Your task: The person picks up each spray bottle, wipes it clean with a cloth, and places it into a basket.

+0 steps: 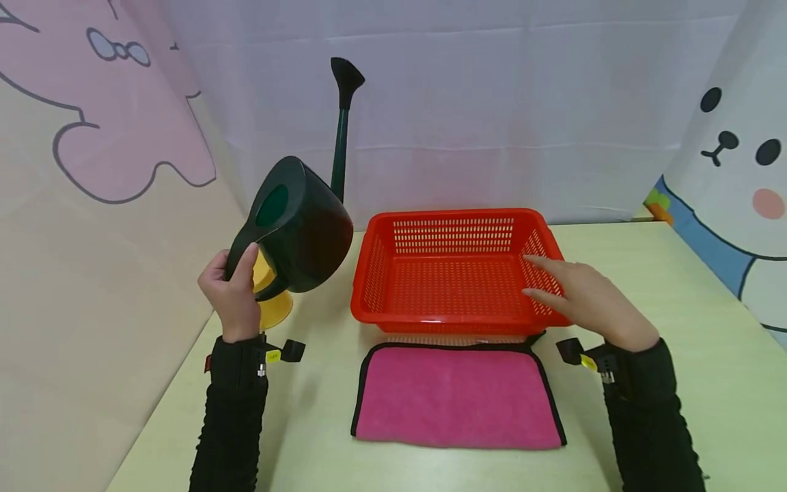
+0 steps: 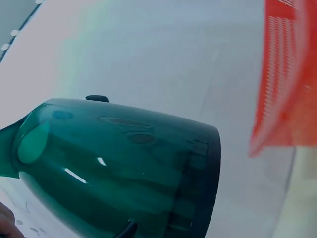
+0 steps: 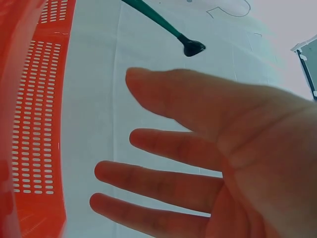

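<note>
Both hands are above the surface (image 1: 313, 437). At centre left of the head view, the left hand (image 1: 232, 294) has its fingers curled round the handle (image 1: 244, 238) of a dark green can (image 1: 316, 229). At centre right, the right hand (image 1: 584, 297) is spread, its fingers fairly straight and apart, with hold of nothing. Its fingertips overlap the right side of a red basket (image 1: 455, 320) in the head view; the right wrist view shows a gap between them and the basket.

The can tilts, up and to the right of the left hand and well apart from the right hand. Its spout (image 1: 340, 147) points to the upper middle of the frame, in front of a pale curtain (image 1: 479, 116). A yellow thing (image 1: 277, 311), partly hidden, stands behind the can and left hand.

The basket sits at the centre, between the can and the right hand. Just below it in the frame, a pink cloth (image 1: 458, 396) with black edging lies flat, lower centre, between two black sleeves (image 1: 230, 417).
</note>
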`<state>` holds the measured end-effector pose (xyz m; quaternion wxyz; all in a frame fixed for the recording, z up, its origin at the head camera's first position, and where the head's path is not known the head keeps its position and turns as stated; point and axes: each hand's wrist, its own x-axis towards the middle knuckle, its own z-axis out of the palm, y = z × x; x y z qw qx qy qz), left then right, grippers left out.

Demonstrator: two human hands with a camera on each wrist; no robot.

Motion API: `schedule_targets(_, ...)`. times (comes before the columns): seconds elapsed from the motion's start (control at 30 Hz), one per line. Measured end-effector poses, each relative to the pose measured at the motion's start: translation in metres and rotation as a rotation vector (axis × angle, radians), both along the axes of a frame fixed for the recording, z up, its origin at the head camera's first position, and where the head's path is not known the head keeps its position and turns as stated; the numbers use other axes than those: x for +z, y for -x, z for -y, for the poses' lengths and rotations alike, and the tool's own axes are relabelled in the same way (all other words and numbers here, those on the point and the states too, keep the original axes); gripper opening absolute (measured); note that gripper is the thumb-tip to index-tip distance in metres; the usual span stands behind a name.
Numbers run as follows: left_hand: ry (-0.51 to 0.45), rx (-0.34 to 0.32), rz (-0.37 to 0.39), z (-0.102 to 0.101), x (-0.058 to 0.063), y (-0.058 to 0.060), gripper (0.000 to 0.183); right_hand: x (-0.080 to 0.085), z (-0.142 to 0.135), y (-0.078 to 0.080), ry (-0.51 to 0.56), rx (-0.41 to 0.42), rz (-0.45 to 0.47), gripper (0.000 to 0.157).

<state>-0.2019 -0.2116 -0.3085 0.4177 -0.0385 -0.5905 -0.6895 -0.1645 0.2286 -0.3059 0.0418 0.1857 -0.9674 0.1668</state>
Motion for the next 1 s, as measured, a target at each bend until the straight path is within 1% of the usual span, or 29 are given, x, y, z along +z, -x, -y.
schedule_targets(0.03, -0.023, -0.025, -0.018, -0.002, 0.002, 0.001, 0.015, 0.000, 0.000, 0.000, -0.001, 0.002, 0.000, 0.063)
schedule_targets(0.1, -0.082, -0.107, -0.058, -0.006, 0.006, 0.005, 0.014, 0.000, 0.001, 0.000, 0.000, 0.008, -0.004, 0.063)
schedule_targets(0.2, -0.194, -0.289, -0.094, -0.015, 0.010, 0.009, 0.012, 0.000, 0.002, 0.000, 0.007, 0.025, -0.013, 0.062)
schedule_targets(0.3, -0.270, -0.443, -0.080, -0.025, 0.012, 0.012, 0.012, 0.000, 0.004, 0.001, 0.012, 0.041, -0.016, 0.062)
schedule_targets(0.57, -0.246, -0.727, 0.005, -0.059, 0.018, 0.011, 0.013, -0.001, 0.007, 0.002, 0.002, 0.046, -0.005, 0.062)
schedule_targets(0.7, -0.229, -0.810, 0.088, -0.074, 0.018, 0.014, 0.014, -0.001, 0.007, 0.002, -0.003, 0.044, 0.006, 0.062)
schedule_targets(0.83, -0.209, -0.857, 0.175, -0.084, 0.016, 0.018, 0.023, 0.000, 0.008, 0.003, -0.007, 0.051, 0.007, 0.062)
schedule_targets(0.9, -0.191, -0.869, 0.199, -0.087, 0.015, 0.018, 0.027, -0.001, 0.008, 0.003, -0.012, 0.048, 0.009, 0.061)
schedule_targets(1.0, -0.156, -0.856, 0.232, -0.088, 0.013, 0.016, 0.028, -0.003, 0.010, 0.003, -0.018, 0.042, 0.011, 0.060)
